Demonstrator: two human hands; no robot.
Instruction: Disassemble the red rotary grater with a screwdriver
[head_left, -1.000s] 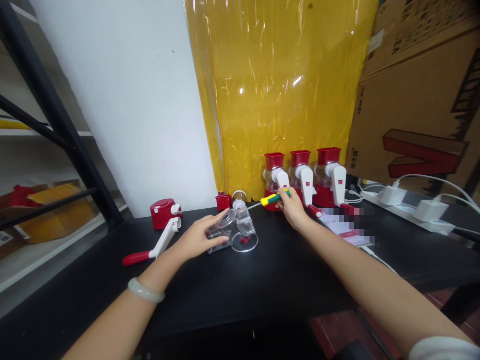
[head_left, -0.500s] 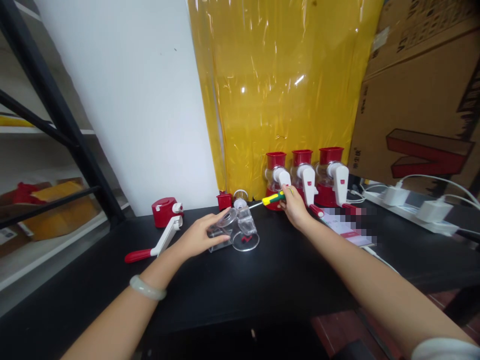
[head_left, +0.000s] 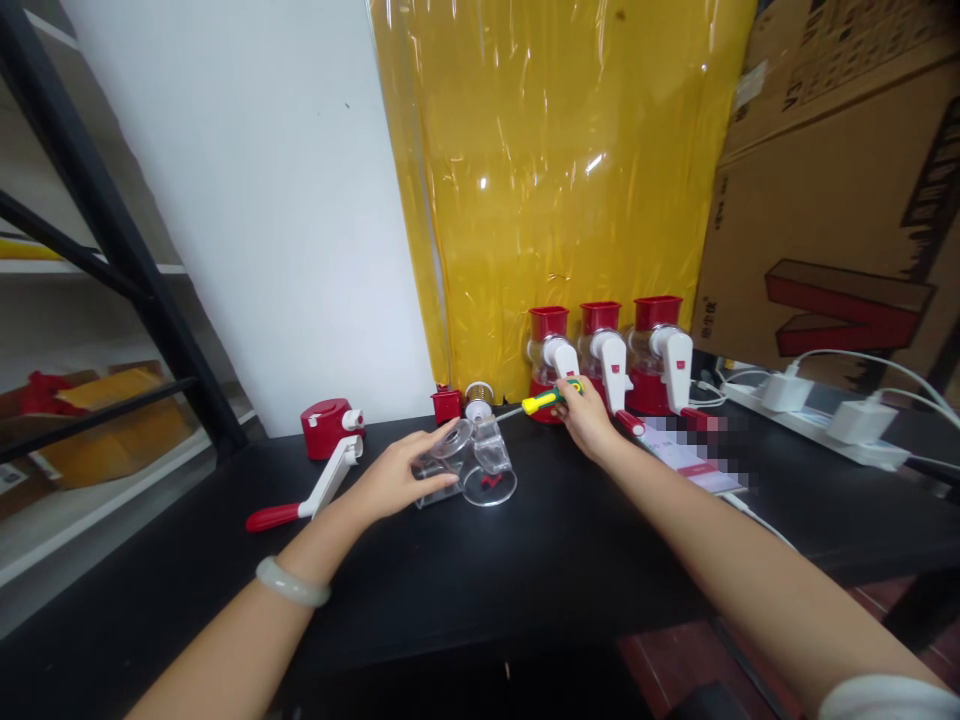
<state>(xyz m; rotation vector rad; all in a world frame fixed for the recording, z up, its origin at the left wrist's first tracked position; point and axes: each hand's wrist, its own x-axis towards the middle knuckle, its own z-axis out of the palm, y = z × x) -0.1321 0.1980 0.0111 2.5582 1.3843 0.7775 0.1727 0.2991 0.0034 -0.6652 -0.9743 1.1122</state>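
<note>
My left hand rests curled over a clear plastic housing lying on its side on the black table, fingers gripping its left end. My right hand is closed on a yellow-and-green screwdriver, whose metal shaft points left toward the housing. A jade-coloured bangle sits on my left wrist.
Three assembled red-and-white hand-crank grinders stand against the yellow film at the back. A red base with a white crank and red handle lies left. A small red part and a metal spring piece sit behind the housing. A power strip with chargers lies right, beside cardboard boxes.
Almost nothing has moved; my right hand with the screwdriver has shifted only slightly, and my left hand stays on the clear housing.
</note>
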